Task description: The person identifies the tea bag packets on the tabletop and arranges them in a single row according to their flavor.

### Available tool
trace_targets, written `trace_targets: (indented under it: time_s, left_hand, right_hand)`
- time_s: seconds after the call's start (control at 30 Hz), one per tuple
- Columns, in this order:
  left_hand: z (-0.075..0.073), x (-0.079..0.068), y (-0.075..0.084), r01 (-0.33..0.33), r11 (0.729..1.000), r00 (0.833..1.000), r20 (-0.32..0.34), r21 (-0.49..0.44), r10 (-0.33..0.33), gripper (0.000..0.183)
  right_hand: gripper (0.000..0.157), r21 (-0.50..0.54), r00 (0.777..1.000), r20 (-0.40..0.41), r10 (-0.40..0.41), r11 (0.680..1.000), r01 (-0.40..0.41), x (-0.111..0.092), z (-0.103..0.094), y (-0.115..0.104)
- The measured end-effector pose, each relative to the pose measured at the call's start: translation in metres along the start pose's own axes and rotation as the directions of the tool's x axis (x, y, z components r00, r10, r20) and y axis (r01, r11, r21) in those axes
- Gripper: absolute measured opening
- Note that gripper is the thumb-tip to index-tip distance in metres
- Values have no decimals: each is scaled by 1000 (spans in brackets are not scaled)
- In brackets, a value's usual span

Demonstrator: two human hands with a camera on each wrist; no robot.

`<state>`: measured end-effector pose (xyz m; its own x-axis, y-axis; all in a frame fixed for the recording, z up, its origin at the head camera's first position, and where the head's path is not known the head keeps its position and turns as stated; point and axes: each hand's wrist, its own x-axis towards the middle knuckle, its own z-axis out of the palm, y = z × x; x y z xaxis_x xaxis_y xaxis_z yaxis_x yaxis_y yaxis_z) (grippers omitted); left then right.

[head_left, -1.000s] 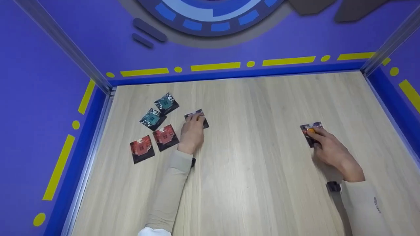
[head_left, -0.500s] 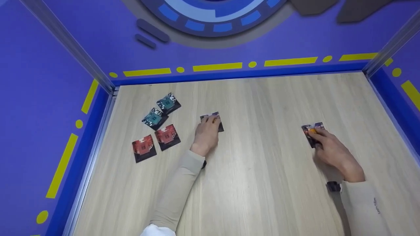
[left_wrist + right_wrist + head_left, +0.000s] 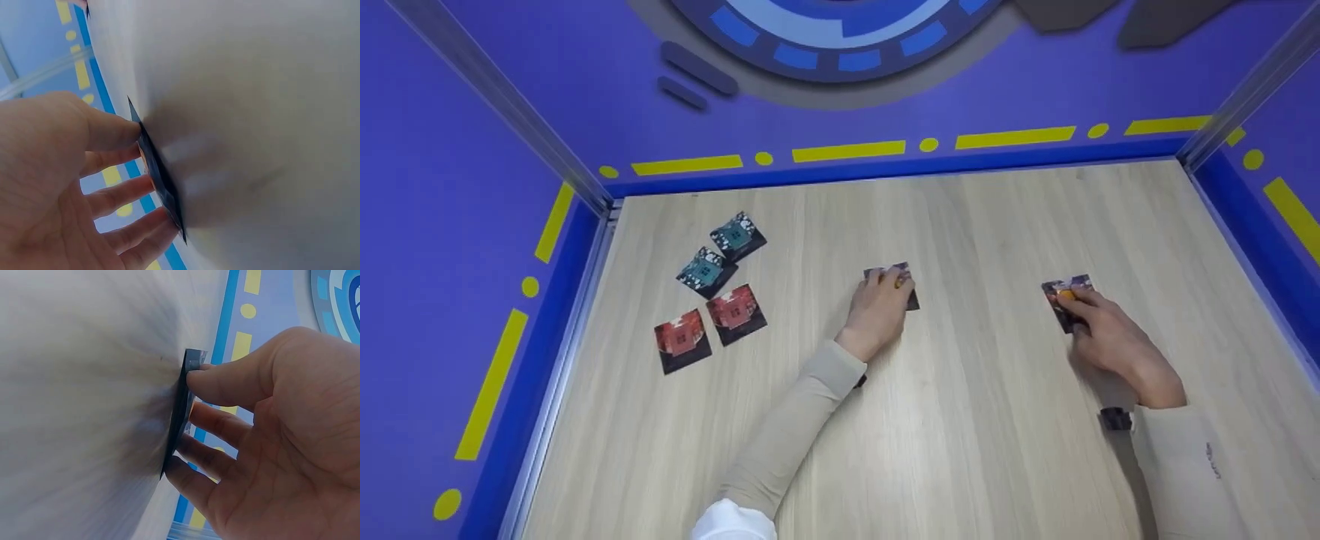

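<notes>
My left hand is at the table's middle, fingertips and thumb holding a small square sachet with a dark lower part and a patterned top; the hand covers most of it. In the left wrist view this sachet is seen nearly edge-on, close over the table, between thumb and fingers. Toward the right, my right hand holds a similar sachet with an orange centre. Its thumb and fingertips lie along that sachet in the right wrist view.
On the left of the wooden table lie two red sachets side by side. Behind them are two teal sachets, their corners close together. Blue-purple walls with metal corner posts enclose the table's back and sides.
My left hand has slid rightward across the table with its sachet, away from the red and teal ones. The right hand and its sachet have stayed in place.
</notes>
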<state>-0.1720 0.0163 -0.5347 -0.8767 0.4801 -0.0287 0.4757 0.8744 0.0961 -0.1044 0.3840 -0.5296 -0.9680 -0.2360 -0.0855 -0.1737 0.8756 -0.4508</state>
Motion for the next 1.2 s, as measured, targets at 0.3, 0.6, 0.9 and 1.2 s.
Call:
trace_targets:
  time_s: [0.3,0.6,0.9,1.2]
  left_hand:
    - [4,14,36,-59,998,998,-5,32,59,38]
    - [6,26,80,-131,987,991,9,91,130,35]
    - [11,40,119,-182,971,983,5,154,183,36]
    - [17,52,144,-178,972,984,-4,155,180,35]
  right_hand:
    - [55,-5,1000,4,17,1000,-17,1,1,-2]
    - [57,-8,999,11,42,999,-42,0,1,-2]
    - [53,-5,994,-108,36,999,-37,2,6,-8]
    - [53,-3,990,-110,84,996,-84,2,8,-12]
